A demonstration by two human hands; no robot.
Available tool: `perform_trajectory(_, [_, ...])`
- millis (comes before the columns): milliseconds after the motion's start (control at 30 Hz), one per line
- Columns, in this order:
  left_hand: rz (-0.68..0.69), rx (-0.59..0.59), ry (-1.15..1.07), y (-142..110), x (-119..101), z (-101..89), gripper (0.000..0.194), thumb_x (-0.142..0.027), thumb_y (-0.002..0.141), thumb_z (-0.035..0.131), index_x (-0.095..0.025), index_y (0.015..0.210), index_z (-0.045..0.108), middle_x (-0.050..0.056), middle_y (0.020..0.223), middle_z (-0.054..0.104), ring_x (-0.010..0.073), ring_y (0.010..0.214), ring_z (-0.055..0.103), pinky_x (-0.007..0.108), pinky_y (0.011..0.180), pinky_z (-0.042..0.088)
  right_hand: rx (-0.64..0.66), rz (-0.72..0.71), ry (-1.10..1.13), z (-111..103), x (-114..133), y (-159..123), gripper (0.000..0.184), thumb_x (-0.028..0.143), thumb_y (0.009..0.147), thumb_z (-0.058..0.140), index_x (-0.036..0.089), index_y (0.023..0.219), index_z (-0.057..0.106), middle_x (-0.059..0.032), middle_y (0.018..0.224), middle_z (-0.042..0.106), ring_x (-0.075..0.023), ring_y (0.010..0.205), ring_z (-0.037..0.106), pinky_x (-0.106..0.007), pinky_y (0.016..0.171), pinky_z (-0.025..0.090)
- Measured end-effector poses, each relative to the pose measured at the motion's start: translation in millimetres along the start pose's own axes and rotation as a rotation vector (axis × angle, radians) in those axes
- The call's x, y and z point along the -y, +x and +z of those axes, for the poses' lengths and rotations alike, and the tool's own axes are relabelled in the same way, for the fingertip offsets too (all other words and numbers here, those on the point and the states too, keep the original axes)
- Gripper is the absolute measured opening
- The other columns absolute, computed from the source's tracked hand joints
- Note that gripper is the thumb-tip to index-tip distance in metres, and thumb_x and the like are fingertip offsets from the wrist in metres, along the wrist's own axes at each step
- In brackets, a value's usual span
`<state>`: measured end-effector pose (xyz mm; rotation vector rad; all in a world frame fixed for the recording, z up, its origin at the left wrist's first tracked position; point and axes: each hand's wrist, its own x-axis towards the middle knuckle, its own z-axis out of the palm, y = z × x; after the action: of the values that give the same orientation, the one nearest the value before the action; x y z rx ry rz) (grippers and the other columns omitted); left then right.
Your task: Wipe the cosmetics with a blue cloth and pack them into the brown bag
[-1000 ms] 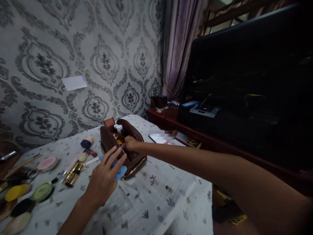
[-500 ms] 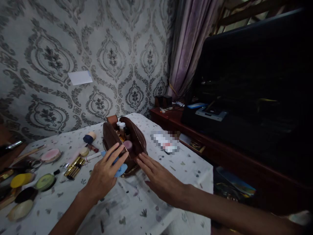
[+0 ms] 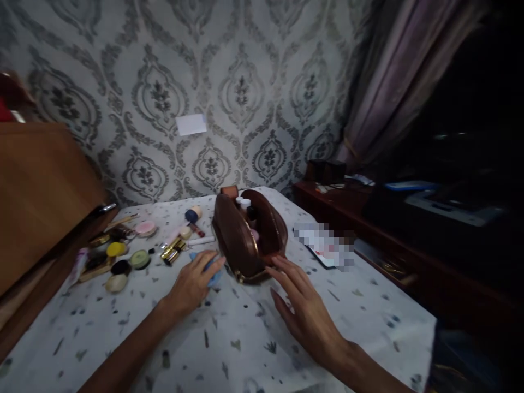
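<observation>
A brown zip-up cosmetic bag stands unzipped on the patterned cloth, with white-capped bottles and a pinkish item inside. To its left, my left hand curls over a crumpled light-blue cloth-like piece, which shows on both sides of the fingers. The fingers of my right hand are extended and apart, their tips at the bag's near right edge. This hand holds nothing.
Left of the bag lie gold lipstick tubes, a white tube, a pink compact, a green round pot and other cosmetics. A phone-like object, partly pixelated, lies right. A brown box-like panel borders the far left.
The view has swung left, shifting everything rightward. My left hand has drawn away from the bag's side with the blue piece. My right fingers stay at the bag's near edge.
</observation>
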<state>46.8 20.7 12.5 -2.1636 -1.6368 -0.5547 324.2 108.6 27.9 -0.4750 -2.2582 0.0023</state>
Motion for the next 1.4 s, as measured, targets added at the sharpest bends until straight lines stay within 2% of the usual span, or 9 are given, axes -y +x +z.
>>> perform_trajectory(167, [-0.211,0.122,0.067,-27,34,-3.7,0.053,0.007,0.071,0.047,-0.019,0.116,0.059,0.013,0.128,0.058,0.0279,0.124,0.051,0.045,0.096,0.051,-0.027,-0.109,0.159,16,26,4,0.031,0.005,0.091,0.049,0.019,0.118,0.057,-0.0157,0.125,0.061,-0.0244,0.122,0.058,-0.041,0.097,0.056])
perform_trajectory(300, [-0.386,0.164,0.191,-37,50,-4.5,0.055,0.007,0.071,0.049,-0.019,0.118,0.060,0.013,0.135,0.056,0.0315,0.131,0.046,0.051,0.101,0.046,0.013,-0.151,0.366,48,47,14,0.030,0.002,0.089,0.047,0.020,0.108,0.060,-0.0123,0.114,0.066,-0.0210,0.114,0.063,-0.035,0.094,0.056])
perform_trajectory(467, [-0.665,0.085,0.234,-46,64,1.2,0.061,0.003,0.079,0.046,-0.018,0.136,0.051,0.019,0.147,0.045,0.0336,0.136,0.042,0.055,0.105,0.042,0.176,0.007,0.561,100,67,37,0.023,0.010,0.088,0.048,0.020,0.095,0.067,-0.0121,0.106,0.069,-0.0231,0.101,0.067,-0.039,0.088,0.057])
perform_trajectory(700, [-0.710,0.018,0.221,-58,83,-5.1,0.060,0.004,0.080,0.044,-0.018,0.136,0.050,0.016,0.142,0.050,0.0263,0.129,0.049,0.043,0.105,0.045,0.306,0.277,0.840,165,99,72,0.024,0.015,0.080,0.048,0.018,0.086,0.070,-0.0084,0.090,0.072,-0.0217,0.085,0.069,-0.032,0.073,0.056])
perform_trajectory(867, [-0.834,-0.061,0.328,-66,102,-22.2,0.053,0.000,0.083,0.043,-0.016,0.133,0.051,0.021,0.142,0.049,0.0333,0.134,0.044,0.058,0.110,0.035,0.305,0.319,0.837,176,104,76,0.023,0.021,0.081,0.047,0.018,0.081,0.070,-0.0061,0.077,0.072,-0.0218,0.073,0.067,-0.032,0.069,0.053])
perform_trajectory(1033, [-1.177,-0.076,0.313,-77,117,-34.9,0.049,-0.013,0.087,0.050,-0.011,0.136,0.047,0.030,0.150,0.035,0.0453,0.140,0.033,0.066,0.105,0.033,0.321,0.298,0.853,169,103,70,0.023,0.024,0.082,0.048,0.018,0.082,0.070,-0.0059,0.078,0.073,-0.0219,0.074,0.067,-0.032,0.069,0.052])
perform_trajectory(1100, [-1.186,-0.061,0.266,-80,121,-37.3,0.048,-0.016,0.088,0.048,-0.010,0.135,0.046,0.031,0.144,0.043,0.0447,0.134,0.042,0.065,0.101,0.038,0.323,0.291,0.847,167,104,69,0.022,0.024,0.083,0.048,0.018,0.082,0.070,-0.0061,0.079,0.072,-0.0217,0.074,0.067,-0.031,0.069,0.052])
perform_trajectory(1200, [-1.063,-0.021,0.185,-83,124,-39.1,0.045,-0.010,0.085,0.050,-0.014,0.129,0.052,0.022,0.132,0.057,0.0346,0.126,0.053,0.055,0.104,0.041,0.318,0.270,0.834,168,105,68,0.022,0.022,0.082,0.048,0.019,0.082,0.069,-0.0060,0.079,0.072,-0.0213,0.074,0.067,-0.032,0.070,0.053])
perform_trajectory(1400, [-0.735,0.005,0.027,-79,115,-37.1,0.059,0.002,0.072,0.051,-0.023,0.125,0.059,0.007,0.140,0.059,0.0213,0.134,0.048,0.044,0.117,0.031,0.321,0.254,0.821,170,106,67,0.022,0.022,0.083,0.047,0.019,0.083,0.069,-0.0063,0.081,0.073,-0.0221,0.076,0.068,-0.033,0.072,0.053])
